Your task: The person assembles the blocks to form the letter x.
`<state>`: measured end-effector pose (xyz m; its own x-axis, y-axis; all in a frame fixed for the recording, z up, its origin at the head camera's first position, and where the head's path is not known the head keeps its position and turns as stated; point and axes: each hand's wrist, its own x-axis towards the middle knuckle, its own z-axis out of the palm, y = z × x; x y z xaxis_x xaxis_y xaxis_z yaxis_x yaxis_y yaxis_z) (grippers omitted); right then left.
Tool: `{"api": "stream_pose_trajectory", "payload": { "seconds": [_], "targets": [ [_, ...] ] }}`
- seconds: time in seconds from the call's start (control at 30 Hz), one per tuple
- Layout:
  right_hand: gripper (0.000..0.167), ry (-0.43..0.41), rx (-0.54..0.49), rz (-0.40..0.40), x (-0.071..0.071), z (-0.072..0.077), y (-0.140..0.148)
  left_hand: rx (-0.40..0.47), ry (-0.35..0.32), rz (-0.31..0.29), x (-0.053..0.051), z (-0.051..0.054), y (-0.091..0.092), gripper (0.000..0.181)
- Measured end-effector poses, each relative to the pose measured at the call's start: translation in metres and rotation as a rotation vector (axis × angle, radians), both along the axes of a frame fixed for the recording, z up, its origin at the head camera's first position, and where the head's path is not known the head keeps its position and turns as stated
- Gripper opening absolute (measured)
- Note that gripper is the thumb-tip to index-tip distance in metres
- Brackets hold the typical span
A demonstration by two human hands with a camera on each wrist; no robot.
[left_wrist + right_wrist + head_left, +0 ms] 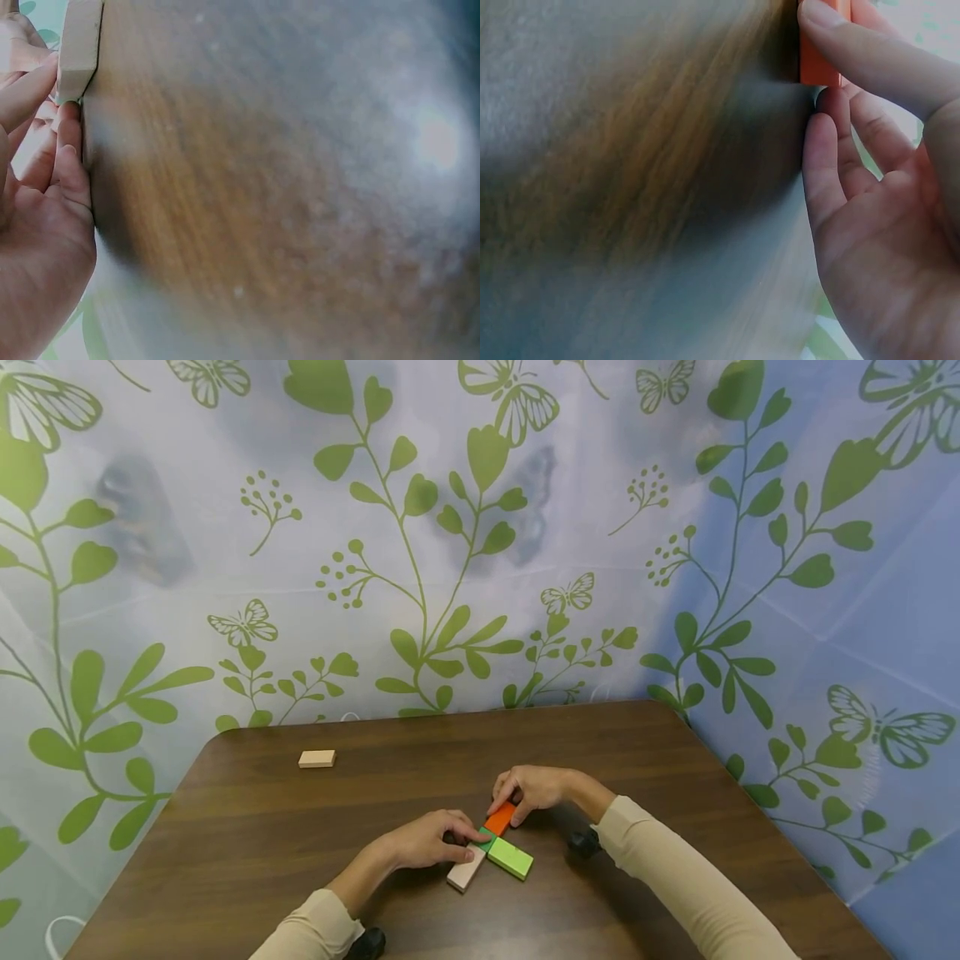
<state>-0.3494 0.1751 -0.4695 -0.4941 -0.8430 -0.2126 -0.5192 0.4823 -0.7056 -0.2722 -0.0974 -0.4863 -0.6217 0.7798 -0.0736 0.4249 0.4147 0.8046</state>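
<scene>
Four wooden blocks meet in a cluster near the table's middle in the head view. My right hand (536,787) pinches the orange block (500,819), thumb on the near side and fingers at the far side; the right wrist view shows the thumb against this orange block (820,64). The left hand (431,839) lays its index fingertip on the dark green block (487,842), partly covered, and its thumb on the plain wood block (463,872). In the left wrist view the thumb touches the plain block (78,45). Beside the dark green one lies a light green block (511,858).
Another plain wood block (317,758) lies apart toward the table's far left. The brown wooden table (420,743) ends at a hanging cloth (450,568) printed with green leaves and butterflies, behind and to the sides.
</scene>
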Motion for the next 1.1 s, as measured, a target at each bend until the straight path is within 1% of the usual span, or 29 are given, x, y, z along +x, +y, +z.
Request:
{"api": "stream_pose_trajectory", "payload": {
  "seconds": [0.17,0.3,0.43,0.5,0.63,0.77,0.87,1.0,1.1],
  "targets": [
    [0.039,0.056,0.0,0.006,0.002,0.001,-0.002,0.0,-0.015,0.004,-0.001,0.002,-0.002,0.032],
    [0.043,0.103,-0.007,0.011,0.006,0.004,-0.005,-0.003,-0.012,0.011,-0.002,0.004,-0.005,0.032],
    [0.049,0.136,-0.012,-0.038,0.013,0.006,-0.001,-0.003,-0.004,0.001,-0.002,0.005,-0.006,0.032],
    [0.05,0.169,-0.032,-0.066,0.017,0.006,0.004,-0.003,-0.005,-0.002,-0.002,0.004,-0.006,0.032],
    [0.048,0.246,-0.082,-0.109,0.031,0.006,0.016,0.002,-0.007,-0.009,-0.002,0.003,-0.004,0.032],
    [0.048,0.325,-0.094,-0.131,0.046,0.001,0.026,0.005,-0.009,-0.006,-0.002,0.003,-0.002,0.031],
    [0.05,0.359,-0.094,-0.131,0.056,-0.006,0.029,0.005,-0.01,0.006,-0.002,0.002,-0.001,0.03],
    [0.054,0.372,-0.093,-0.148,0.066,-0.015,0.032,0.012,-0.008,0.011,-0.002,0.002,-0.001,0.03],
    [0.057,0.382,-0.105,-0.166,0.071,-0.019,0.031,0.017,-0.013,0.01,-0.002,0.002,-0.002,0.03]
  ]
}}
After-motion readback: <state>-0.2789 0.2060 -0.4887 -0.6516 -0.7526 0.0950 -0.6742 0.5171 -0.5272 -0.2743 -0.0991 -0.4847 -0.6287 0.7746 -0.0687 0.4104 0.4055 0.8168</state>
